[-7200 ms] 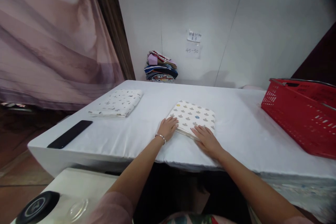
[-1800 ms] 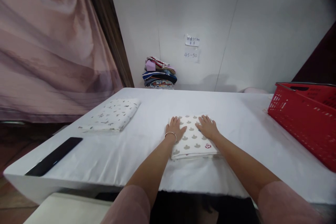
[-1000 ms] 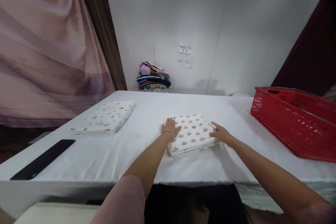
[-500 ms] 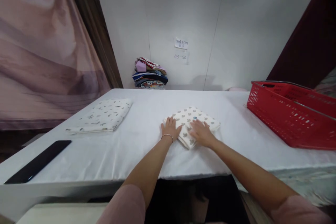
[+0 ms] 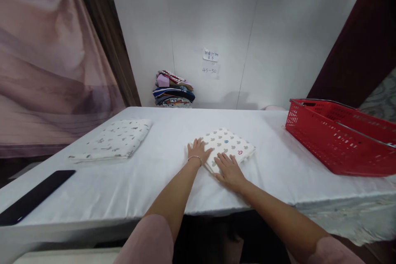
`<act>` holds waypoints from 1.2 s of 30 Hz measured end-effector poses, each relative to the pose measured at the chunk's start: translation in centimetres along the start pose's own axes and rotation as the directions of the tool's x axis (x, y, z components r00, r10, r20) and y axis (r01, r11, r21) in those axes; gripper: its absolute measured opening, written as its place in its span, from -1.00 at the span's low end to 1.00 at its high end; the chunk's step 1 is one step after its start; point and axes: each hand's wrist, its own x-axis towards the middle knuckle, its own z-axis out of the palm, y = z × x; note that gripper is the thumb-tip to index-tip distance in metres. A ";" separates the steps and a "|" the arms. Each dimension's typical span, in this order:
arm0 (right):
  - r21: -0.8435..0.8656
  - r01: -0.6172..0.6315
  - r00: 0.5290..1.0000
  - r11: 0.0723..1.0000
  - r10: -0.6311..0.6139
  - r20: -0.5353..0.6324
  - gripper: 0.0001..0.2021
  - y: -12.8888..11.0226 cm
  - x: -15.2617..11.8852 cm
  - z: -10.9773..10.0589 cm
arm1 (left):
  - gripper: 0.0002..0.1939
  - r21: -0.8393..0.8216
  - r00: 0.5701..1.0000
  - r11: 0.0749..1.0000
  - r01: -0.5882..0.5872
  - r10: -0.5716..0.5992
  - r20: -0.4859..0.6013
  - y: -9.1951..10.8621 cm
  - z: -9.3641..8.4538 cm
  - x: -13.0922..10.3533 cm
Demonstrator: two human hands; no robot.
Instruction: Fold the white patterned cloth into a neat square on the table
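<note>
A folded white cloth (image 5: 230, 143) with grey bear-like prints, plus one blue and one red print, lies flat and turned cornerwise on the table. My left hand (image 5: 198, 152) rests on its left corner with the fingers spread; a thin bracelet circles the wrist. On the near edge of the same cloth, my right hand (image 5: 229, 172) lies flat, fingers stretched out. Neither hand grips the fabric. Farther left is another folded white cloth (image 5: 116, 139) with small grey plant-like prints, untouched.
A red plastic basket (image 5: 337, 142) with metal handles stands at the right. A black phone-like slab (image 5: 37, 196) lies near the left front edge. Against the wall is a stack of folded fabrics (image 5: 173, 89), left of a paper note (image 5: 210, 64). A white sheet (image 5: 167, 126) covers the table.
My right hand has slid toward me, from the cloth's middle to its near edge, uncovering the red print. The near part now lies flatter. My left hand stays on the left corner.
</note>
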 end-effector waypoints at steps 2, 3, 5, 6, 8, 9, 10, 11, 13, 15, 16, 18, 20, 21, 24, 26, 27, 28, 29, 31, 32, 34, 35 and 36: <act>0.010 -0.006 1.000 1.000 0.006 0.015 -0.42 -0.1 0.0 0.0 | -0.39 -0.048 0.999 0.998 0.032 -0.032 0.004 -0.6 0.8 -0.2; 0.015 -0.010 1.000 1.000 0.010 0.024 -0.43 -0.2 0.0 0.0 | -0.39 -0.066 0.999 0.997 0.037 -0.038 -0.005 -0.8 1.2 -0.2; 0.027 0.007 0.999 1.000 -0.008 0.035 -0.44 -0.6 0.0 -0.1 | -0.40 -0.085 0.999 0.996 0.039 -0.041 -0.020 -1.1 1.6 -0.4; 0.033 0.033 0.999 0.999 -0.034 0.036 -0.45 -0.8 -0.1 0.0 | -0.40 -0.090 0.999 0.995 0.040 -0.042 -0.021 -1.1 1.7 -0.4; 0.043 0.093 0.995 0.995 -0.094 0.028 -0.44 -1.4 -0.3 0.2 | -0.41 -0.094 0.999 0.995 0.041 -0.043 -0.018 -1.1 1.8 -0.3; 0.046 0.115 0.993 0.992 -0.116 0.020 -0.43 -1.6 -0.4 0.3 | -0.41 -0.094 0.999 0.995 0.042 -0.043 -0.016 -1.1 1.8 -0.3; 0.045 0.125 0.992 0.991 -0.126 0.010 -0.42 -1.9 -0.5 0.5 | -0.42 -0.093 0.999 0.995 0.041 -0.043 -0.015 -1.1 1.7 -0.3; 0.043 0.128 0.992 0.991 -0.128 0.001 -0.42 -2.0 -0.6 0.6 | -0.42 -0.091 0.999 0.995 0.040 -0.041 -0.015 -1.1 1.7 -0.3; 0.042 0.127 0.992 0.991 -0.126 -0.012 -0.42 -2.3 -0.8 0.7 | -0.42 -0.087 0.999 0.996 0.038 -0.040 -0.017 -1.1 1.7 -0.2; 0.058 0.129 0.992 0.990 -0.129 -0.001 -0.42 -2.4 -0.8 0.4 | -0.41 -0.084 0.999 0.996 0.040 -0.041 -0.010 -1.2 1.7 -0.2; 0.075 0.132 0.991 0.988 -0.133 0.014 -0.42 -2.4 -0.8 0.2 | -0.41 -0.084 0.999 0.996 0.043 -0.043 -0.004 -1.2 1.7 -0.3; 0.124 0.128 0.990 0.984 -0.134 0.042 -0.45 -2.2 -0.8 -0.5 | -0.40 -0.087 0.999 0.995 0.047 -0.046 0.010 -1.2 1.8 -0.2; 0.166 0.084 0.995 0.983 -0.091 0.034 -0.50 -1.4 -1.1 -1.3 | -0.38 -0.090 0.999 0.995 0.047 -0.046 0.019 -1.2 1.7 -0.1; 0.176 0.033 0.999 0.984 -0.035 0.009 -0.53 -0.6 -1.2 -1.5 | -0.38 -0.092 0.999 0.995 0.046 -0.043 0.026 -1.2 1.6 -0.1; 0.168 -0.222 0.966 0.960 0.241 -0.098 -0.55 2.6 -1.8 -1.9 | -0.41 -0.100 0.999 0.995 0.022 -0.017 0.045 -1.5 0.9 0.3; 0.161 -0.383 0.906 0.909 0.404 -0.127 -0.53 4.8 -2.0 -1.8 | -0.45 -0.103 1.000 0.995 0.010 -0.009 0.009 -1.8 0.3 0.7; 0.160 -0.429 0.886 0.889 0.449 -0.120 -0.52 5.7 -2.0 -1.7 | -0.47 -0.100 1.000 0.995 0.014 -0.016 -0.019 -2.1 0.0 0.9; 0.159 -0.457 0.873 0.875 0.476 -0.104 -0.51 6.4 -1.9 -1.5 | -0.49 -0.100 0.999 0.995 0.031 -0.035 -0.037 -2.4 -0.2 1.1; 0.158 -0.468 0.871 0.869 0.484 -0.081 -0.50 6.8 -1.9 -1.3 | -0.49 -0.105 0.998 0.993 0.055 -0.059 -0.039 -2.8 -0.4 1.3; 0.156 -0.459 0.883 0.875 0.468 -0.032 -0.52 7.2 -1.6 -0.7 | -0.50 -0.123 0.996 0.988 0.094 -0.095 -0.001 -3.4 -0.5 1.5; 0.153 -0.446 0.891 0.882 0.453 -0.013 -0.54 7.3 -1.5 -0.5 | -0.51 -0.132 0.995 0.986 0.104 -0.103 0.018 -3.6 -0.4 1.4; 0.142 -0.410 0.911 0.901 0.412 0.013 -0.56 7.8 -1.4 -0.1 | -0.52 -0.139 0.995 0.986 0.095 -0.094 0.015 -3.8 -0.2 1.0; 0.133 -0.387 0.921 0.912 0.388 0.024 -0.57 8.3 -1.3 0.0 | -0.52 -0.134 0.997 0.988 0.082 -0.083 -0.004 -3.8 -0.1 0.6; 0.122 -0.365 0.931 0.923 0.363 0.035 -0.57 9.1 -1.2 -0.1 | -0.53 -0.124 0.997 0.990 0.069 -0.073 -0.028 -3.7 0.0 0.1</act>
